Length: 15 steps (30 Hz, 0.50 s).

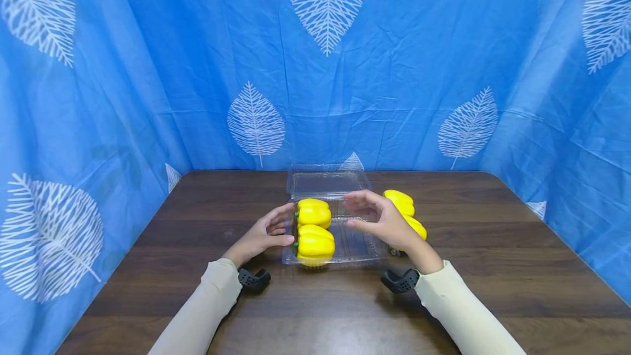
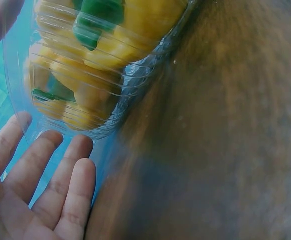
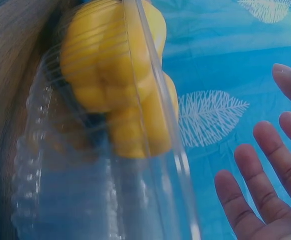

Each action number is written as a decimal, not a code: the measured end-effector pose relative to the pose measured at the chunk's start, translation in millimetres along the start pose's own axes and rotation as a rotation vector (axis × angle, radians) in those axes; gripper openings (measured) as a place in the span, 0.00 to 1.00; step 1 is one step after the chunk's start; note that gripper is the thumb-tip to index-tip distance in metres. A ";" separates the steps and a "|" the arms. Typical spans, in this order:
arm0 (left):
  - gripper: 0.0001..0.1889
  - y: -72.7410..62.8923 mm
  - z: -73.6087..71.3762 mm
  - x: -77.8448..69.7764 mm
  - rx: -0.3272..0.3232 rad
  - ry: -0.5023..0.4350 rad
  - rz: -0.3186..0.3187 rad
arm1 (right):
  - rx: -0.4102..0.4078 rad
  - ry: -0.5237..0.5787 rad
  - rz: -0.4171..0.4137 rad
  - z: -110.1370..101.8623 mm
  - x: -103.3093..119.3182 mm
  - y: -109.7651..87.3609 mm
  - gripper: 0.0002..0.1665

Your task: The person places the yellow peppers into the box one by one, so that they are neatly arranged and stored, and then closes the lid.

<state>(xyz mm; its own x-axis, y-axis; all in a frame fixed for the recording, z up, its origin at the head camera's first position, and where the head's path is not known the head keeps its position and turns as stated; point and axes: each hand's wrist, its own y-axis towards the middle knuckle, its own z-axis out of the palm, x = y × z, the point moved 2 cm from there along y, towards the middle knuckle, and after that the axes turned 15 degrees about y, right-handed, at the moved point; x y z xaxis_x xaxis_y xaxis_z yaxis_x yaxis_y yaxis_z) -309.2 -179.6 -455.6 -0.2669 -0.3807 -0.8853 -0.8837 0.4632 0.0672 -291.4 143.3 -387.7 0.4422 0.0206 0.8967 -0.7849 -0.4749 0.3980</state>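
A clear plastic clamshell box (image 1: pixel 357 242) lies on the table with its lid (image 1: pixel 327 184) raised at the back. Inside its left half sit a rear yellow bell pepper (image 1: pixel 314 216) and a front yellow bell pepper (image 1: pixel 316 244), their green stems (image 2: pixel 99 20) pointing left. My left hand (image 1: pixel 261 237) is at the box's left wall, its loosely bent fingertips (image 2: pixel 80 145) right at the rim. Over the right half hovers my right hand (image 1: pixel 379 218), fingers (image 3: pixel 248 160) spread and holding nothing. Beyond its wrist lie two more yellow peppers (image 1: pixel 399 201), partly hidden by it.
The brown wooden table (image 1: pixel 493 289) carries everything. A blue curtain (image 1: pixel 394 70) with white leaf prints hangs around its back and sides. Black wrist straps (image 1: pixel 254 279) sit below both hands.
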 end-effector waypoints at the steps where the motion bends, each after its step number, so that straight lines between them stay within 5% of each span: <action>1: 0.46 0.1 -0.1 0.1 0.002 0.001 0.004 | 0.001 -0.004 -0.002 -1.5 -0.1 -0.9 0.31; 15: 0.47 1.3 -0.4 5.0 0.008 -0.003 0.015 | -0.005 -0.054 -0.046 -24.9 -3.6 -12.3 0.29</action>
<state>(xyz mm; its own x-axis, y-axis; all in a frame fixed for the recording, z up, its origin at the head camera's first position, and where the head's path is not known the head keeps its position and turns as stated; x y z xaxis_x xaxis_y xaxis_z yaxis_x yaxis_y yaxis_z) -311.8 -181.3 -459.7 -0.2796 -0.3715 -0.8853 -0.8764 0.4753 0.0774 -294.2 170.9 -391.0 0.5007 -0.0047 0.8656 -0.7650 -0.4704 0.4400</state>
